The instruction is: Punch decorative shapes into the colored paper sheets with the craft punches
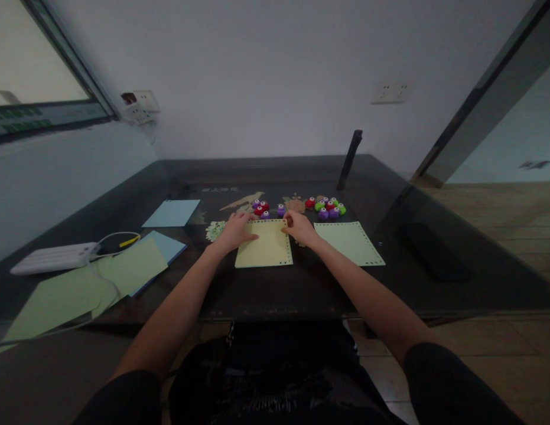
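A pale yellow sheet of paper (pixel 266 248) lies in front of me, with small dark marks along its top and right edges. My left hand (pixel 233 232) rests on its left side, thumb and fingers spread apart. At the upper right corner, the fingertips of my right hand (pixel 299 227) are pinched together; whatever they hold is too small to make out. A pale green sheet (pixel 349 243), also marked along its edges, lies right of my right hand. Beyond the hands sit small red, purple and green round pieces with white tops, in a left group (pixel 260 208) and a right group (pixel 328 208).
At the left are a light blue sheet (pixel 172 213), overlapping green sheets (pixel 137 265), a white power bank (pixel 53 258) and its cable. A black upright stick (pixel 350 159) stands at the back. The dark table (pixel 275 295) meets a wall; a black flat object (pixel 432 251) lies right.
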Motion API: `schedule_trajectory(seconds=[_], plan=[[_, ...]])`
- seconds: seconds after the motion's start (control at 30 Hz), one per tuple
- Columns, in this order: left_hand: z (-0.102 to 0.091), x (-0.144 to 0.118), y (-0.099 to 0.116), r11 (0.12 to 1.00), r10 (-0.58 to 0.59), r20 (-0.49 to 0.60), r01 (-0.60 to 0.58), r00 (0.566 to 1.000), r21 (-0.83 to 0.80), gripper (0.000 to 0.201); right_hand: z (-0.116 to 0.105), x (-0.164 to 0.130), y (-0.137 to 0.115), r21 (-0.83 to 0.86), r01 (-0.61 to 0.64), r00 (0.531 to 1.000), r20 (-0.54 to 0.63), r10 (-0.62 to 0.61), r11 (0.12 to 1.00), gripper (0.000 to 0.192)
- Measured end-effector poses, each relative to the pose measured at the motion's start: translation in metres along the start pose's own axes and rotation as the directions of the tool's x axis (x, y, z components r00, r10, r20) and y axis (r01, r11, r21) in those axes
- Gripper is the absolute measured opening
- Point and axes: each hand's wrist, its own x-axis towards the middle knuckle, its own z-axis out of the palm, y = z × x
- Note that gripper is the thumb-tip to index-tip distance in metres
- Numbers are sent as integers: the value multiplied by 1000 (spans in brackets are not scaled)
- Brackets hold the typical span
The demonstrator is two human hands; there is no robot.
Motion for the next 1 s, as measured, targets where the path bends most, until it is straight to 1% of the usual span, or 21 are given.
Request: schedule_trajectory(seconds=[0.13, 0.3, 0.4, 0.5, 0.57, 0.63, 0.77, 0.87, 0.93, 1.0], plan=[[1, 1, 0, 1000, 6, 10, -6, 1000, -14, 49, 0, 1, 3, 91, -11, 1000, -13, 13, 996, 19], [-4, 0, 0, 998, -15, -14, 14, 1000, -62, 42, 1, 2, 4, 177, -13, 999, -40, 20, 984, 15], [-9, 0, 0, 983, -47, -32, 41, 998, -179, 36, 2, 4, 4, 308, -5, 999, -37, 17, 951, 14], [-14, 1, 1, 939, -109, -84, 75, 991, -335, 40, -1, 6, 5, 437, -8, 1000, 0, 9, 899, 14], [-17, 1, 3, 887, -165, -104, 102, 981, -451, 46, -4, 7, 5, 492, -4, 1000, -6, 8, 871, 16], [-19, 2, 5, 819, -208, -100, 117, 973, -562, 49, -8, 8, 5, 527, -9, 999, -30, 29, 850, 17], [-24, 1, 10, 695, -264, -70, 140, 962, -705, 50, -18, 9, 6, 611, -51, 994, -44, 99, 790, 17], [-25, -1, 12, 576, -269, 23, 180, 963, -797, 47, -25, 10, 8, 664, -34, 988, -89, 124, 747, 20], [-25, -3, 13, 483, -218, 121, 215, 968, -849, 44, -30, 12, 11, 689, -5, 983, -130, 131, 725, 23], [-23, -5, 15, 400, -155, 233, 277, 960, -874, 39, -34, 13, 12, 719, 26, 977, -165, 135, 695, 27]])
